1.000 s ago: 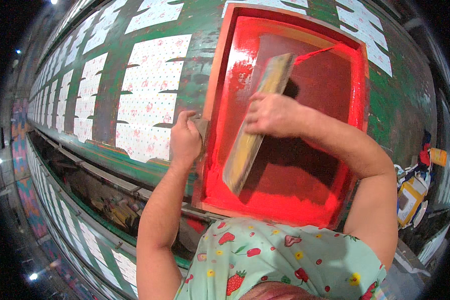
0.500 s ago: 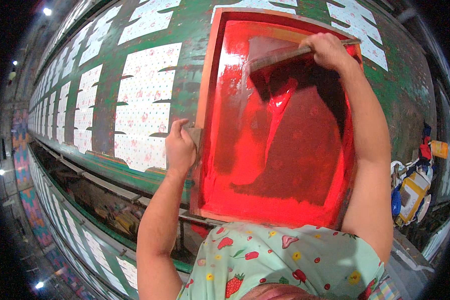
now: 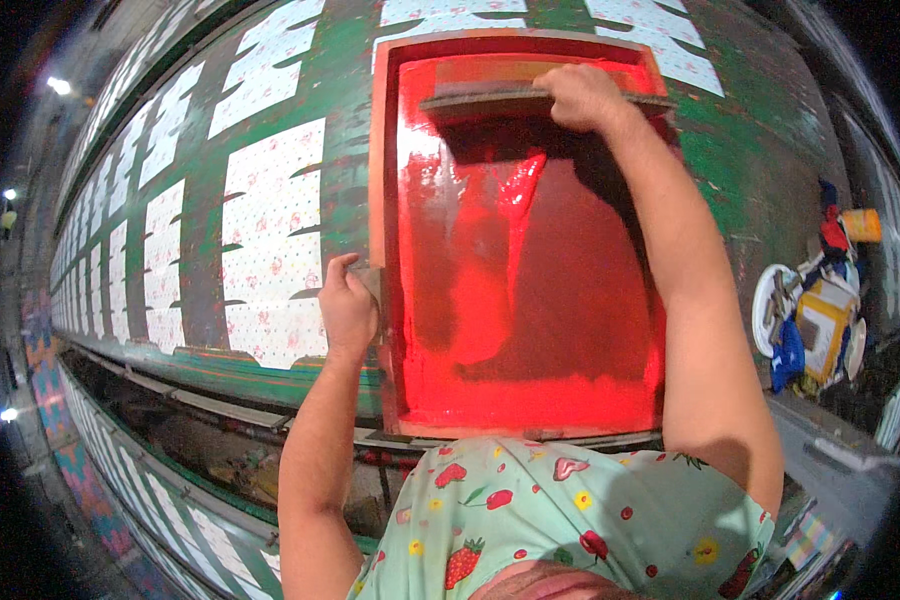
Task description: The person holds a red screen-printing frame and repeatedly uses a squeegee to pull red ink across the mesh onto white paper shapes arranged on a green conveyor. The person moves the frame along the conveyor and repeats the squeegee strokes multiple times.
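A wooden screen-printing frame (image 3: 377, 200) lies in front of me on a long green table, its mesh spread with wet red ink (image 3: 530, 405). Near the frame's far end, a long flat squeegee (image 3: 485, 103) spans most of the width. My right hand (image 3: 582, 98) is closed around its upper edge, right of the middle. Thick ink streaks the mesh on the near side of the blade. At the frame's left side, my left hand (image 3: 350, 308) grips a small tab (image 3: 372, 282) fixed to the outer edge. Whatever lies beneath the mesh is hidden.
White floral-printed pieces (image 3: 275, 240) with notched edges lie in rows on the green table (image 3: 202, 265), left of and beyond the frame. To the right sit a yellow-and-white container (image 3: 825, 315), an orange pot (image 3: 861, 226) and blue cloth (image 3: 787, 352). Another table runs along the lower left.
The squeegee has swung from a slant to nearly parallel with the frame's far rim, my right hand moving with it. The whole view has shifted slightly. My left hand keeps its grip.
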`<state>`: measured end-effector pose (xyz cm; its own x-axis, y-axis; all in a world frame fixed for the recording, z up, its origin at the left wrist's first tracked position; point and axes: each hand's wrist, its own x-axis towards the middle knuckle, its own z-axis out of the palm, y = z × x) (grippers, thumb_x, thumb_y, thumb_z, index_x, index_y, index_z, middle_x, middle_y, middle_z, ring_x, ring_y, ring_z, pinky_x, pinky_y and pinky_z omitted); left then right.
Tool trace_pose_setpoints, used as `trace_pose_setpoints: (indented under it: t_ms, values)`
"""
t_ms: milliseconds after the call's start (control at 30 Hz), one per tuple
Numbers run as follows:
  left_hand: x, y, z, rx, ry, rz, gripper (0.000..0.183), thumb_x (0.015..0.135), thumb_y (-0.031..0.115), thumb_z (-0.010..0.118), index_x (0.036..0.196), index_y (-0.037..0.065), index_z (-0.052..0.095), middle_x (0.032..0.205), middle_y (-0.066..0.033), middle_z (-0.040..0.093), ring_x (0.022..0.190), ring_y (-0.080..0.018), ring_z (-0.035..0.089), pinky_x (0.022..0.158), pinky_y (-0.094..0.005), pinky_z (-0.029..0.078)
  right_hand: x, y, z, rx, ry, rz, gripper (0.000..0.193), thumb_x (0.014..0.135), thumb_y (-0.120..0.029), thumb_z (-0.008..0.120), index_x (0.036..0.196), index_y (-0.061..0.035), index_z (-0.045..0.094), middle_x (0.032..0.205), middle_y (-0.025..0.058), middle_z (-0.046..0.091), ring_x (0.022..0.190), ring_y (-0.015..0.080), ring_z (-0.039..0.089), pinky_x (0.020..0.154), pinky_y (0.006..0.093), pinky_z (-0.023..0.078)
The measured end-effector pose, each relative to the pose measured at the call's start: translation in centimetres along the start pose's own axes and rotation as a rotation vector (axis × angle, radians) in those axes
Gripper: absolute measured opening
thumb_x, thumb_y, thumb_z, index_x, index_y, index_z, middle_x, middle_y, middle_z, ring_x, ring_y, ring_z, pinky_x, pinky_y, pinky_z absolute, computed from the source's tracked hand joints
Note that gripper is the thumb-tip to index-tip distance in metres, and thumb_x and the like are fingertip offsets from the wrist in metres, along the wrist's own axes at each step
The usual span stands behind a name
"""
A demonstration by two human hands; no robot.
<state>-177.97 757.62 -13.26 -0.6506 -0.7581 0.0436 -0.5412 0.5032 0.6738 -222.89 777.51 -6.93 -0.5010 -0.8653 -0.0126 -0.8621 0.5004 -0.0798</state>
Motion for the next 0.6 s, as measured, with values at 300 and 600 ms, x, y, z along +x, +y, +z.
trace_pose_setpoints:
  t_ms: [300,600]
  values:
    - [0.6,-1.9,0.5,-0.088,0.043,0.110,0.030,0.109,0.009,0.051,0.126,0.000,0.073,0.112,-0.0297,0.077,0.101,-0.0479,0.075,0.092,-0.0526,0.057,-19.6,-12.7,1.0,0.090,0.044,-0.077,0.026,0.079,-0.007,0.074,0.102,-0.0154,0.083,0.100,0.0154,0.081,0.099,0.0391,0.080,0.087,0.0554,0.065]
    - [1.3,-3.7,1.8,-0.304,0.087,0.032,0.030,0.107,0.017,0.060,0.118,-0.003,0.078,0.112,-0.0238,0.080,0.101,-0.0376,0.077,0.093,-0.0475,0.058,-36.3,-25.5,1.1,0.104,-0.045,0.069,0.026,0.080,-0.006,0.077,0.104,-0.0152,0.080,0.100,0.0105,0.077,0.101,0.0344,0.079,0.088,0.0503,0.064]
